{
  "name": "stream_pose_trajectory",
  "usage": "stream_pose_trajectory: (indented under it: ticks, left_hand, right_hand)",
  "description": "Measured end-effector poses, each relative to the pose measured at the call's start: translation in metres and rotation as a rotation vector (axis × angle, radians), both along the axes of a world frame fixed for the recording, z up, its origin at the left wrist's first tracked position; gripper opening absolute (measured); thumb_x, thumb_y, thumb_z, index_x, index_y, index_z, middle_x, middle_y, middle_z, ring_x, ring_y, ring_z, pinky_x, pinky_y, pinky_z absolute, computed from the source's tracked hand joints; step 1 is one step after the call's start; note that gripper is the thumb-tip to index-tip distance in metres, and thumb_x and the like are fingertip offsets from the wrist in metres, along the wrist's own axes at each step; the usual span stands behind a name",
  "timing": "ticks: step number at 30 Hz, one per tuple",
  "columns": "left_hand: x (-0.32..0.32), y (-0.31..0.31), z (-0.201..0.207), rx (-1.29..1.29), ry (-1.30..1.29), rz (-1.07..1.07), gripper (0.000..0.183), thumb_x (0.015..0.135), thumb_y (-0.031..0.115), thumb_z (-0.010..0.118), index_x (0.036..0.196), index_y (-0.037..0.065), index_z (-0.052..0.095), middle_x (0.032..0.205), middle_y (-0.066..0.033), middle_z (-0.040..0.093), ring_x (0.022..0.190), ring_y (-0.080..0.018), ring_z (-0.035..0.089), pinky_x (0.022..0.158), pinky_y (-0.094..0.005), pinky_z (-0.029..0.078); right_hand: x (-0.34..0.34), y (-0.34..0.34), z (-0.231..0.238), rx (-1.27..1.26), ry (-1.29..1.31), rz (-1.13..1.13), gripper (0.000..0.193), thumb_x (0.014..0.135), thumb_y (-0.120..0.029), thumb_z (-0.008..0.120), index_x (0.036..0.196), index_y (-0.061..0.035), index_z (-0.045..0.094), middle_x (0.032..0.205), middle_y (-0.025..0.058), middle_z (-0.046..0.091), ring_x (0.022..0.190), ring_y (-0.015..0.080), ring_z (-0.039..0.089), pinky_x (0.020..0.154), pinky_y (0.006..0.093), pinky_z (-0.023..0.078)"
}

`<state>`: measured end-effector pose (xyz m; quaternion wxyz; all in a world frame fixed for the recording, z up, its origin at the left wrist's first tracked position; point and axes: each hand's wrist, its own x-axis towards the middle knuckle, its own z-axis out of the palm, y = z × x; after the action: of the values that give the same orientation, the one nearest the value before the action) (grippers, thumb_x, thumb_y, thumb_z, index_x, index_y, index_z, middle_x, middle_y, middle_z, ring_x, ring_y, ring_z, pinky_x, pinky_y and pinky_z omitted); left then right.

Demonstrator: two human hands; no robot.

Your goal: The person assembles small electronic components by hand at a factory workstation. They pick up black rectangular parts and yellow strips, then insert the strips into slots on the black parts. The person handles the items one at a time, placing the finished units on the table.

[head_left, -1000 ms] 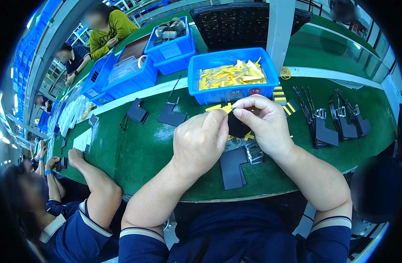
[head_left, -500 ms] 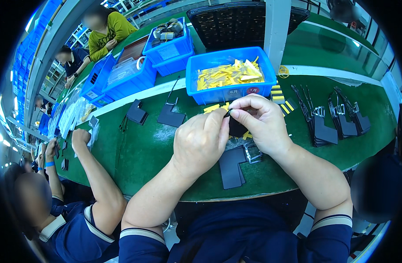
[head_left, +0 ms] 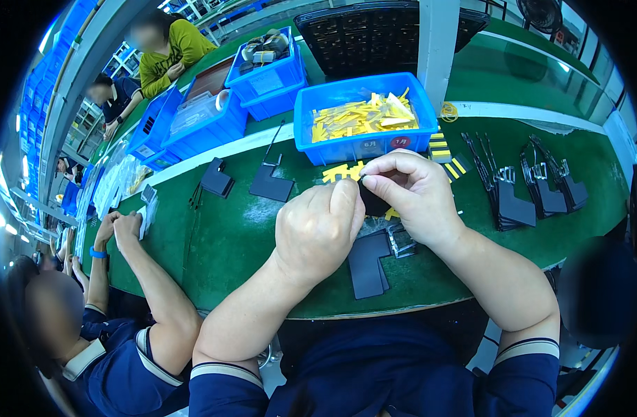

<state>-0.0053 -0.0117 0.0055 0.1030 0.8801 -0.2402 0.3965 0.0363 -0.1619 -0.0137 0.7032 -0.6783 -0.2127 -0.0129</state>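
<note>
I'm pinching far end of flat black piece (head_left: 375,205) with right hand (head_left: 414,193); left hand (head_left: 318,221) curling along its left, grip unclear.

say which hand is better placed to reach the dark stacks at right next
Right, probably: the right hand is nearer the dark stacks; the left hand would reach past it. Both are at a dark piece.

Up at the back, a big black tray (head_left: 360,43) stood behind a pale post (head_left: 438,52), a yellow coil (head_left: 448,111) right by its foot! Top right, a dark fan (head_left: 541,12)! Over left, one blue bin (head_left: 288,75) sat stacked on another, and beyond, there was a co-worker in yellow-green (head_left: 186,45)!
</note>
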Motion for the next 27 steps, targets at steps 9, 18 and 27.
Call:
stream_pose_trajectory:
  ticks: [9, 18, 27]
  left_hand:
    - [-0.001, 0.001, 0.000, 0.023, 0.001, -0.030, 0.014, 0.070, 0.001, 0.068, 0.076, 0.004, 0.056, 0.058, -0.0086, 0.056, 0.048, -0.0233, 0.056, 0.043, -0.0341, 0.043]
    - [-0.001, 0.000, -0.002, 0.027, 0.003, -0.023, 0.014, 0.070, 0.001, 0.068, 0.077, 0.004, 0.056, 0.060, -0.0090, 0.057, 0.050, -0.0237, 0.057, 0.045, -0.0336, 0.045]
    - [0.000, -0.001, -0.002, 0.015, -0.024, -0.038, 0.013, 0.070, 0.001, 0.068, 0.076, 0.004, 0.056, 0.060, -0.0089, 0.056, 0.049, -0.0235, 0.056, 0.044, -0.0339, 0.044]
  right_hand:
    - [0.002, -0.001, 0.000, 0.008, 0.046, 0.047, 0.008, 0.082, -0.005, 0.065, 0.088, -0.0007, 0.067, 0.086, 0.0047, 0.064, 0.077, 0.0104, 0.060, 0.070, 0.0237, 0.049]
    - [0.001, 0.005, -0.005, 0.108, 0.107, 0.096, 0.008, 0.084, -0.005, 0.061, 0.091, -0.0001, 0.062, 0.087, 0.0038, 0.062, 0.080, 0.0089, 0.058, 0.073, 0.0241, 0.050]
    - [-0.001, 0.007, -0.009, 0.138, 0.057, 0.116, 0.008, 0.086, -0.003, 0.057, 0.092, 0.0011, 0.058, 0.091, 0.0051, 0.055, 0.083, 0.0098, 0.056, 0.072, 0.0250, 0.050]
